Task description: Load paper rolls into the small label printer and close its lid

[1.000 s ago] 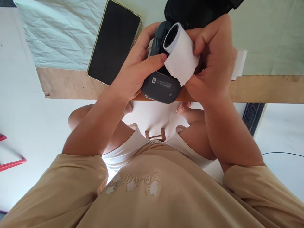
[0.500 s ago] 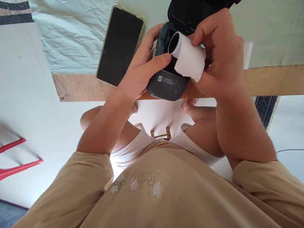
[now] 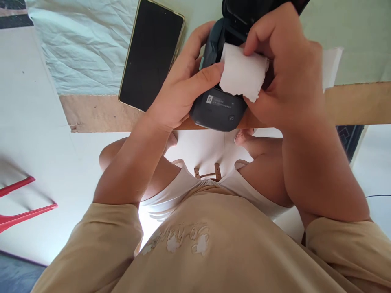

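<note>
A dark grey portable label printer [image 3: 218, 110] is held near the table's front edge, its black lid [image 3: 244, 12] swung up. My left hand [image 3: 186, 81] wraps round the printer's left side, with the thumb at the left end of a white paper roll [image 3: 242, 71]. My right hand [image 3: 284, 69] grips the roll's right end, fingers on top and thumb below. The roll sits in the mouth of the printer's compartment, a torn paper edge hanging toward me. How deep it rests inside I cannot tell.
A phone [image 3: 151, 55] with a dark screen lies left of the printer on the pale green cloth [image 3: 82, 49]. A white piece [image 3: 331, 67], perhaps paper, shows behind my right wrist. The wooden table edge [image 3: 354, 103] runs across; red legs [image 3: 30, 211] stand at left.
The paper roll has turned and lowered into the printer, so its open core end no longer shows. Both hands keep their grip, and the view has shifted slightly.
</note>
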`<act>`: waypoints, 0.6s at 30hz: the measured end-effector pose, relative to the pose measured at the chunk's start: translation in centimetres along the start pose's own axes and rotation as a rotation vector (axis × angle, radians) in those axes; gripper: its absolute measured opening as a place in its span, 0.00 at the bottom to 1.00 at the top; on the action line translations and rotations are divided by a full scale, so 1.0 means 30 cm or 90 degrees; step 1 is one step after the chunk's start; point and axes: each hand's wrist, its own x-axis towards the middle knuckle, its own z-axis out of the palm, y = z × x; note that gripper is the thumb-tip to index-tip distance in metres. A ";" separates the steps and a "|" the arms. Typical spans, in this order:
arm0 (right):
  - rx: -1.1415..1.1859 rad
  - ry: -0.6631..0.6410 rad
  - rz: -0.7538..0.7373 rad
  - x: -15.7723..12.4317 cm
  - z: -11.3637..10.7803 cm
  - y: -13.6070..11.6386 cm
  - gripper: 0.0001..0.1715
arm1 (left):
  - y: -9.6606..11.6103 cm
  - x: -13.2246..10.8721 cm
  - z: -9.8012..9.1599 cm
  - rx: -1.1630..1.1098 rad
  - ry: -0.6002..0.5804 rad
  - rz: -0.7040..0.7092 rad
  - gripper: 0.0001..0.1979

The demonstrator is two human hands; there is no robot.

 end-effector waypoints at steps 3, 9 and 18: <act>0.001 0.019 -0.039 0.004 0.005 0.007 0.14 | 0.002 0.004 0.002 -0.011 0.024 0.004 0.10; -0.023 0.139 -0.058 -0.008 -0.004 0.002 0.14 | -0.014 0.011 -0.007 -0.035 -0.004 0.019 0.13; -0.082 0.091 -0.195 -0.040 0.031 -0.017 0.10 | -0.020 0.026 -0.048 -0.034 -0.048 0.039 0.14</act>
